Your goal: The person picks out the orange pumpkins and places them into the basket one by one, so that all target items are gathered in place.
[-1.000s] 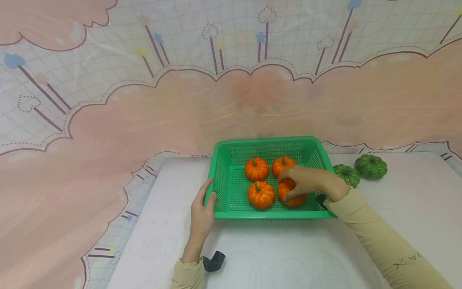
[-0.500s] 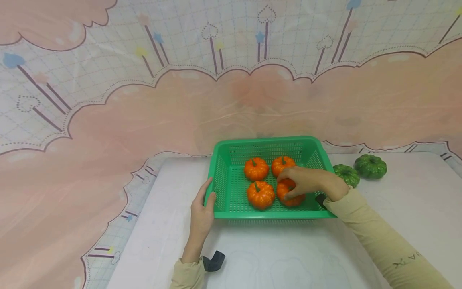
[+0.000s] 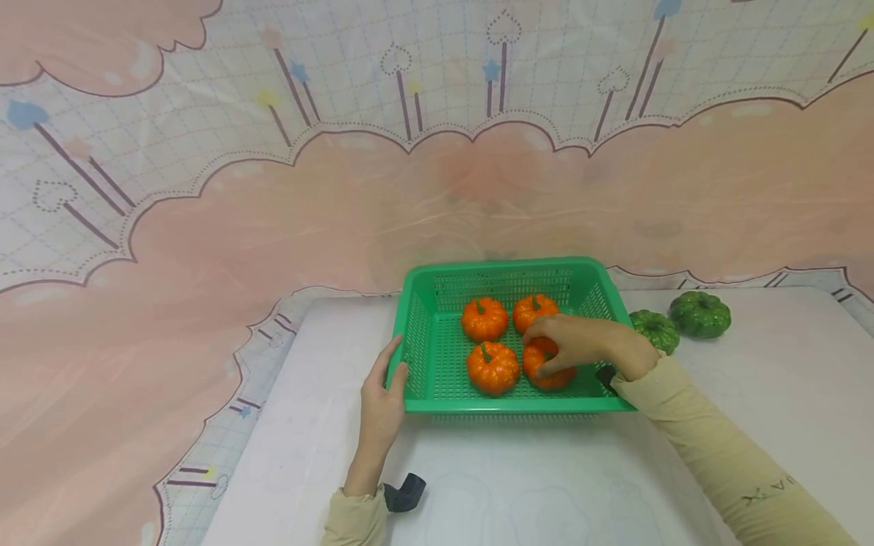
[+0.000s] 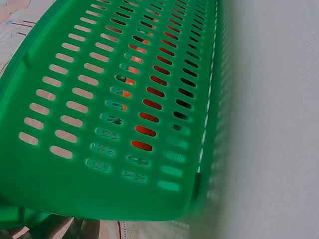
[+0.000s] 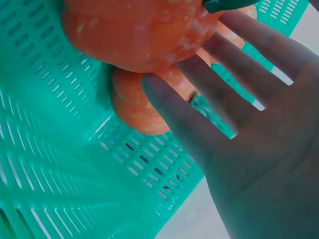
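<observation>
A green perforated plastic basket [image 3: 522,406] holds several small orange pumpkins. My left hand [image 3: 381,406] rests its fingers and thumb against the left side, at the rim; in the left wrist view the dark fingers [image 4: 82,229] show only partly at the bottom, past the basket wall [image 4: 99,199]. Inside the basket, my right hand [image 3: 573,340] holds the near right pumpkin [image 3: 554,381] from above, thumb in front. The right wrist view has the fingers [image 5: 219,94] against that pumpkin [image 5: 139,35], which has a green stem. Another pumpkin [image 5: 137,109] sits just beyond.
Two green pumpkins [image 3: 700,315] [image 3: 654,331] lie on the white table [image 3: 765,394], right of the basket. In the basket are further orange pumpkins [image 3: 493,368] [image 3: 485,319] [image 3: 536,312]. Behind the table hangs a patterned cloth [image 3: 478,197]. A black device [image 3: 405,493] is at the left wrist.
Almost nothing differs. The pumpkin under my right hand has shifted very slightly left since a second ago; both hands and the basket keep their places.
</observation>
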`<act>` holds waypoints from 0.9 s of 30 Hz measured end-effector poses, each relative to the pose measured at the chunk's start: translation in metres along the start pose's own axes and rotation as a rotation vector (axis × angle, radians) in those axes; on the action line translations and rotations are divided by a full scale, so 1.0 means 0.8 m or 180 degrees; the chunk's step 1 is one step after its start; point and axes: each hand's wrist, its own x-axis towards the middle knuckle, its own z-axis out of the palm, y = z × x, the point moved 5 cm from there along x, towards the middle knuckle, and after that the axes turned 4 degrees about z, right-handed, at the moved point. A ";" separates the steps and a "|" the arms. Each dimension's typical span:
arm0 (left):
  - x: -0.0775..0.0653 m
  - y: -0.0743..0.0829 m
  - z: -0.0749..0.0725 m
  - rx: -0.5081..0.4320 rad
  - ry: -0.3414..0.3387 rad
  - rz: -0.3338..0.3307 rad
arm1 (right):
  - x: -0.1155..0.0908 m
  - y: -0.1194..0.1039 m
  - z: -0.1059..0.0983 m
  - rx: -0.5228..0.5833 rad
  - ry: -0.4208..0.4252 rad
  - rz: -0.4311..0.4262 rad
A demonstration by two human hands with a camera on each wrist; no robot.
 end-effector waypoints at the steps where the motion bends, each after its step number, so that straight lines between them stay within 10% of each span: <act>1: 0.000 0.000 0.000 0.0001 -0.0005 0.0001 | 0.000 -0.001 -0.001 0.0004 0.0000 0.0015; 27: 0.010 0.018 -0.011 0.0647 -0.0405 -0.0194 | -0.011 -0.021 -0.017 -0.0136 0.0140 -0.0056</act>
